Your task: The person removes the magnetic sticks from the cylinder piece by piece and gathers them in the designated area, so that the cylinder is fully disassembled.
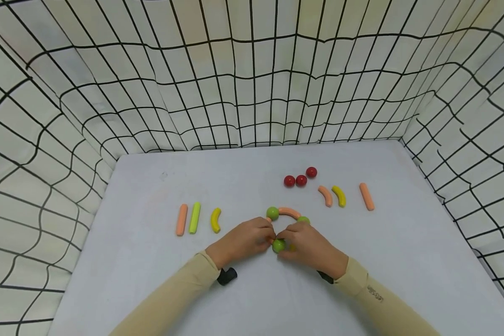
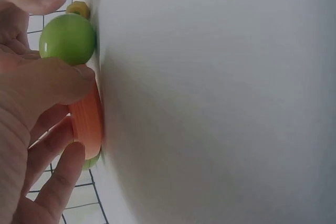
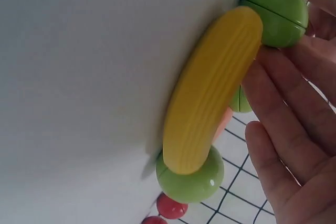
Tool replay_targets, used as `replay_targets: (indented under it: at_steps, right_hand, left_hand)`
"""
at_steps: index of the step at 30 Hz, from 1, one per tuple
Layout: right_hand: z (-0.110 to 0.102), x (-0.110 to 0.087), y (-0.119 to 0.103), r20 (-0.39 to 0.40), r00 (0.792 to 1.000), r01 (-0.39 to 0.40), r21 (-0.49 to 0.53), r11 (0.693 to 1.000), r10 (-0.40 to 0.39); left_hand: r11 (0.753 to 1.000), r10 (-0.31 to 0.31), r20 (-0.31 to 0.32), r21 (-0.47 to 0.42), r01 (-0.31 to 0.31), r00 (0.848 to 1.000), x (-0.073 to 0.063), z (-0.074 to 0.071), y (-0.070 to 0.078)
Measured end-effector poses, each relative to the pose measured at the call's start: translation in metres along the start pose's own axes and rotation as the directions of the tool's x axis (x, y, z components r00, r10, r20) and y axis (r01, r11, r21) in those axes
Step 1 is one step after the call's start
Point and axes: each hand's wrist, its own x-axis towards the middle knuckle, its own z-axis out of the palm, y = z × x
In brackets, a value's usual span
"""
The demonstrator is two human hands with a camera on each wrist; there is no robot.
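Note:
In the head view my left hand (image 1: 248,238) grips a curved orange stick (image 2: 86,121), its thumb and fingers on either side. My right hand (image 1: 312,245) pinches a green ball (image 1: 279,246) at the stick's end, close to the left fingertips. A curved yellow stick (image 3: 212,93) lies beside the right fingers, one end against that ball and the other at a second green ball (image 3: 190,177). Farther back, another curved orange stick (image 1: 289,213) runs between two green balls, making a ring with these pieces. The hands hide part of the ring from above.
Several red balls (image 1: 301,180) sit behind the ring. To the right lie curved orange (image 1: 325,196) and yellow (image 1: 339,196) sticks and a straight orange stick (image 1: 367,196). On the left are straight orange (image 1: 182,220) and green (image 1: 194,218) sticks and a curved yellow one (image 1: 215,220). Black-lined white walls (image 1: 260,84) surround the table.

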Motion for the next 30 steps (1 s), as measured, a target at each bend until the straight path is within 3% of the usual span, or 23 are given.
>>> replay_targets:
  at_steps: [5,10,17,23,30]
  right_hand:
    - [0.005,-0.001,-0.003,0.006,1.000,0.005,-0.019,1.000,-0.005]
    - [0.007,-0.001,-0.003,-0.049,0.998,0.027,-0.056,0.998,-0.029]
    - [0.007,-0.001,-0.003,-0.123,0.992,-0.014,-0.067,0.998,0.006]
    - [0.008,-0.003,-0.002,-0.245,0.969,-0.045,-0.093,0.995,0.021]
    - [0.013,-0.007,-0.003,-0.319,0.941,-0.143,-0.072,0.987,0.113]
  left_hand:
    - [1.000,0.010,0.028,0.015,-0.010,1.000,-0.001,0.000,0.002]
    - [1.000,0.000,0.037,0.021,-0.001,0.999,-0.001,0.002,0.004]
    - [0.999,-0.034,0.039,0.002,0.034,0.999,-0.001,0.003,0.007]
    - [0.998,-0.060,0.007,-0.005,0.060,0.998,0.002,0.001,0.009]
    - [0.996,-0.083,-0.017,-0.010,0.083,0.996,0.005,0.002,0.012]
